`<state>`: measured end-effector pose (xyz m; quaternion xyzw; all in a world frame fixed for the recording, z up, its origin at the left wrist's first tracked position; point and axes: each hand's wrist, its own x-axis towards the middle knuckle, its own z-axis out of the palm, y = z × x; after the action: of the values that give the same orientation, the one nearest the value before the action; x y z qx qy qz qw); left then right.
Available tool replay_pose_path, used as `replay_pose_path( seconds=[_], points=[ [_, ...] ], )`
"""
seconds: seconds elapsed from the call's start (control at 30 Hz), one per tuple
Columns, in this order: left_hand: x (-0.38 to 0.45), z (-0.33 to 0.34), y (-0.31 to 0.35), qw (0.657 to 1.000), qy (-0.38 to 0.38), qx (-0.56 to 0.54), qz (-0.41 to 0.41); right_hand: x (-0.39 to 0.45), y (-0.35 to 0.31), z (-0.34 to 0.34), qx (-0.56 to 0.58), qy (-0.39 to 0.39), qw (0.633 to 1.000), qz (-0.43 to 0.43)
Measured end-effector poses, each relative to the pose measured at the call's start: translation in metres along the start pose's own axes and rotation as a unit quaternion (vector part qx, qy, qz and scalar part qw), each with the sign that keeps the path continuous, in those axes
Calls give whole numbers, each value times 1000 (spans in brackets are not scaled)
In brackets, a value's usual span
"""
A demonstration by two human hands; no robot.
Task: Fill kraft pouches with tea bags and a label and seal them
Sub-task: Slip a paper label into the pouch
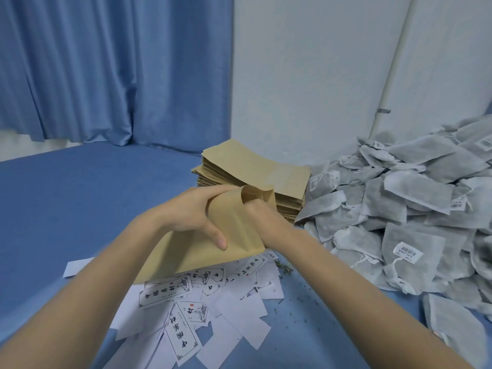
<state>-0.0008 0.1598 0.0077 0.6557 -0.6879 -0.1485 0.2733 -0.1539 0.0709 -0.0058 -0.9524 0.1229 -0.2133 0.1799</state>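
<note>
My left hand grips a kraft pouch from its left side, thumb on the front face, holding it above the labels. The fingers of my right hand reach into the pouch's open mouth at the top and are hidden inside it. Behind the hands lies a stack of flat kraft pouches. A big heap of grey tea bags with white tags fills the right side. White printed labels lie scattered below the held pouch.
Everything rests on a blue cloth surface. A blue curtain hangs at the back left, a white wall with a white pipe at the back right. Small tea crumbs lie near the labels.
</note>
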Motion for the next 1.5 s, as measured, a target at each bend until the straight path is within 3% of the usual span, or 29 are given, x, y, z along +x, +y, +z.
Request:
replay_pose_path(
  seconds=[0.1,0.3,0.4,0.5,0.67,0.77,0.87,0.97,1.17,1.27,1.5],
  points=[
    [-1,-5,13,999,1,-46,24,7,3,-9,-58,-46,994,76],
    [-13,-12,37,991,35,-93,86,-1,-8,-47,169,12,977,131],
    [-10,0,51,989,77,-15,125,-6,-14,-59,245,45,962,114],
    [1,12,61,972,174,4,158,-7,-20,-72,150,72,979,115],
    [2,15,68,967,201,-43,150,-19,-19,-107,-75,-38,990,110],
    [1,11,74,965,200,-74,151,-25,-15,-122,-66,23,996,58],
    [1,5,85,964,177,-127,153,-28,-23,-130,-29,-11,999,39],
    [1,6,94,963,152,-161,152,-24,-27,-132,-114,-69,988,78],
    [3,4,96,950,172,-222,137,-23,-34,-135,-258,-27,965,23],
    [5,3,95,946,175,-238,135,-28,-37,-151,-201,-72,976,37],
    [11,-8,86,915,223,-319,104,-69,-29,-199,-19,68,995,71]
  ],
)
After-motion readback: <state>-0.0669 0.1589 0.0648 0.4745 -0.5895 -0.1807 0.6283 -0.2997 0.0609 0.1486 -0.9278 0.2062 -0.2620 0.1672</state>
